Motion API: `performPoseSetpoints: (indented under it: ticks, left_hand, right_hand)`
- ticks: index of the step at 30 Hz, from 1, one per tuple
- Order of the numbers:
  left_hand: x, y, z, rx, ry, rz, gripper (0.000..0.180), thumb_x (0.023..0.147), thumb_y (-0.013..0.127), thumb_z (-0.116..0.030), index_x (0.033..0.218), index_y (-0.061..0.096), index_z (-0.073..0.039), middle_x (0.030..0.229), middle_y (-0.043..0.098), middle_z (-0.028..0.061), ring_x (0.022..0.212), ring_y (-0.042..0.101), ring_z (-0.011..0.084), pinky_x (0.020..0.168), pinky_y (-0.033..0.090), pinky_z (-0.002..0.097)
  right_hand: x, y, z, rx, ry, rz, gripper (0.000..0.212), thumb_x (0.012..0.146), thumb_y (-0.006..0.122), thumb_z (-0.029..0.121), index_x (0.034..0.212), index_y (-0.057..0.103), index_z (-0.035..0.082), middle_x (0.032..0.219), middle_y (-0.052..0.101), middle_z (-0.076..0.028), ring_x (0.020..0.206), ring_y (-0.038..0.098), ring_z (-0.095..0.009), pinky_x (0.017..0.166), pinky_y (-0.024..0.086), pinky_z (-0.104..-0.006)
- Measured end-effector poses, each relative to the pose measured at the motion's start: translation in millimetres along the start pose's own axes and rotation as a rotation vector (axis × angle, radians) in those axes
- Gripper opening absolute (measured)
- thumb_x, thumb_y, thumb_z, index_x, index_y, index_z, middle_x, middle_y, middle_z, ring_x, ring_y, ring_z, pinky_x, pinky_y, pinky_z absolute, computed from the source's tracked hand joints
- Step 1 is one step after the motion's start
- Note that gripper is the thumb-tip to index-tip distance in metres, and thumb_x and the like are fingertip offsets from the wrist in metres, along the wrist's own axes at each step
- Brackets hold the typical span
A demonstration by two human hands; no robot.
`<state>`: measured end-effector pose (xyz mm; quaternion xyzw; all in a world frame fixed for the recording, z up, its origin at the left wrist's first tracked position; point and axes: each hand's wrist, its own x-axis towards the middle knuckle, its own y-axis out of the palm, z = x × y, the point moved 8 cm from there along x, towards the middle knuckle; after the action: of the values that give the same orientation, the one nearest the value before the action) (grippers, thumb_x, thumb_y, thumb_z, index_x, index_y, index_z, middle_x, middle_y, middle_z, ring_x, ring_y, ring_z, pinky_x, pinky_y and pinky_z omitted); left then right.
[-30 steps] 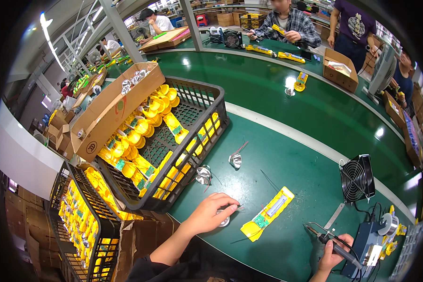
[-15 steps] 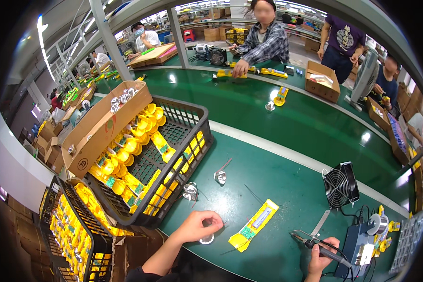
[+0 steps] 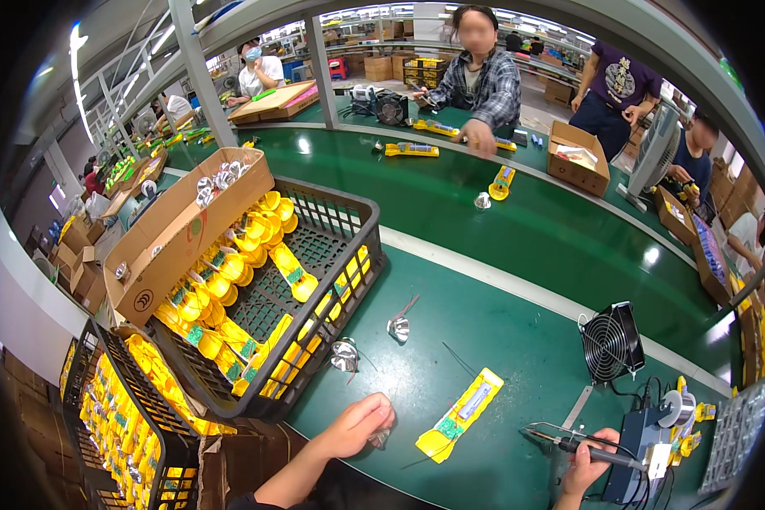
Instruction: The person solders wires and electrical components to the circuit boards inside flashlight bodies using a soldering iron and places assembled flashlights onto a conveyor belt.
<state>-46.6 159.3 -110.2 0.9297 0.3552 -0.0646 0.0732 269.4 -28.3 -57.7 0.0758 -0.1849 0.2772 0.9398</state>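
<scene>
My left hand (image 3: 357, 427) is closed near the bench's front edge, its fingers pinched on a silver reflector cup (image 3: 380, 439) that shows just under them. In my right hand (image 3: 588, 459) is a soldering iron (image 3: 569, 444), its tip pointing left above the bench. Between my hands lies a yellow plastic housing (image 3: 436, 445) with a green circuit board (image 3: 450, 427), a pale cylindrical cell (image 3: 474, 402) and thin dark wires. Two more reflector cups with wires, one reflector (image 3: 344, 356) and another reflector (image 3: 399, 330), rest beyond my left hand.
A black crate (image 3: 361, 208) of yellow housings stands left, with a cardboard box (image 3: 187, 242) of reflectors across it. At right are a small black fan (image 3: 612, 342), a soldering station (image 3: 627, 476) and a solder spool (image 3: 680, 406). A co-worker (image 3: 489, 93) sits beyond the green conveyor (image 3: 561, 225).
My left fingers have closed further, and the reflector under them has tipped from lying flat. The soldering iron has swung slightly flatter. Across the conveyor, the co-worker's hand has moved right, leaving a yellow housing.
</scene>
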Motion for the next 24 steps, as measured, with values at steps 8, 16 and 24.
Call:
performPoseSetpoints:
  ticks: [8,16,24]
  left_hand:
    - [-26.3,9.3,12.6,-0.257,0.13,-0.466,0.009,0.086,0.048,-0.012,0.083,0.049,-0.003,0.063,0.048,0.001,0.053,0.044,0.0053,0.048,0.04,0.0195]
    - [-25.1,37.6,-24.0,0.398,0.301,-0.491,0.008,0.069,0.064,0.001,0.075,0.058,0.002,0.088,0.051,0.0097,0.059,0.052,0.0089,0.051,0.045,0.0198]
    - [-2.3,36.9,-24.3,0.466,0.197,-0.496,0.009,0.067,0.068,-0.002,0.069,0.06,0.001,0.102,0.05,0.0109,0.065,0.053,0.0109,0.051,0.048,0.0214]
  right_hand:
    - [5.5,15.0,23.0,0.113,0.036,0.05,0.044,0.068,0.064,0.024,0.094,0.035,0.003,0.056,0.044,0.0,0.042,0.04,-0.005,0.04,0.031,-0.0148]
    - [-18.8,67.6,64.1,0.126,-0.082,0.204,0.047,0.066,0.066,0.029,0.086,0.032,0.003,0.068,0.035,-0.003,0.045,0.039,-0.009,0.046,0.033,-0.0209]
    - [-56.1,102.2,52.2,-0.025,-0.355,0.363,0.039,0.07,0.064,0.017,0.088,0.032,0.003,0.055,0.051,-0.007,0.045,0.052,-0.016,0.051,0.047,-0.0267]
